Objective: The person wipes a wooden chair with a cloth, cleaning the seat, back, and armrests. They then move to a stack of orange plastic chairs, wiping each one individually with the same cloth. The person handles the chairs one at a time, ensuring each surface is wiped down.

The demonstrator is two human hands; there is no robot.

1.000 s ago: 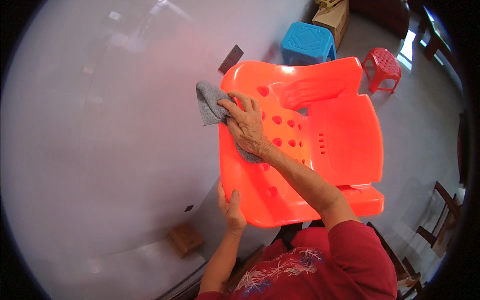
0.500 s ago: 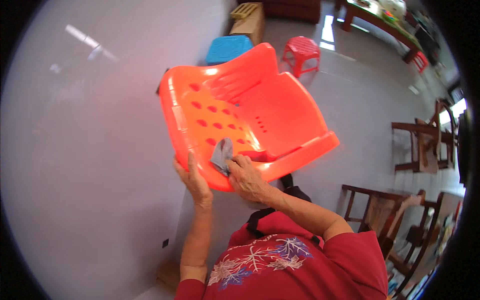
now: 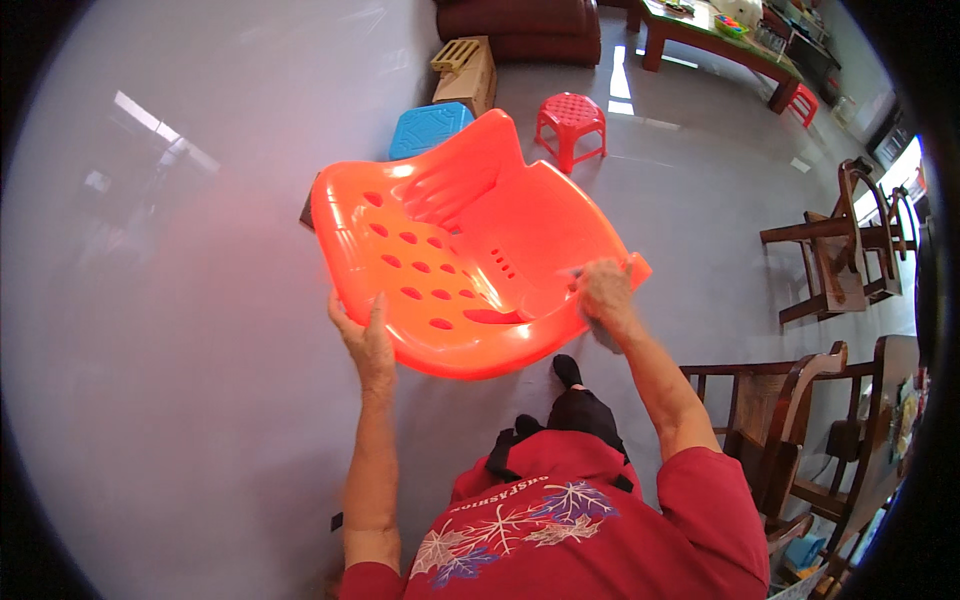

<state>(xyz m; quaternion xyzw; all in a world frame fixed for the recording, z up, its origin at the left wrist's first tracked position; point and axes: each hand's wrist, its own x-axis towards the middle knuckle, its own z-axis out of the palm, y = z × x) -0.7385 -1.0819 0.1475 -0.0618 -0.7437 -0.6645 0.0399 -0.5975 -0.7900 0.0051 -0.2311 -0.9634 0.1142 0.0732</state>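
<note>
Our bare hands: two, left hand (image 3: 367,347) and right hand (image 3: 607,290)
Orange plastic armchair (image 3: 475,264): one
Grey cloth (image 3: 604,338): one
Blue plastic stool (image 3: 430,131): one
Red plastic stools (image 3: 571,116): we count two
Brown cardboard box (image 3: 470,84): one
Dark wooden chairs (image 3: 838,268): at least three

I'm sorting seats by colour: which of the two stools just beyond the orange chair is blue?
The left stool, next to the cardboard box and partly hidden by the orange chair; the right stool is red.

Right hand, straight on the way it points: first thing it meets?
Probably the orange chair's seat, ahead of the right hand; the hand is blurred and depth is unclear.
</note>
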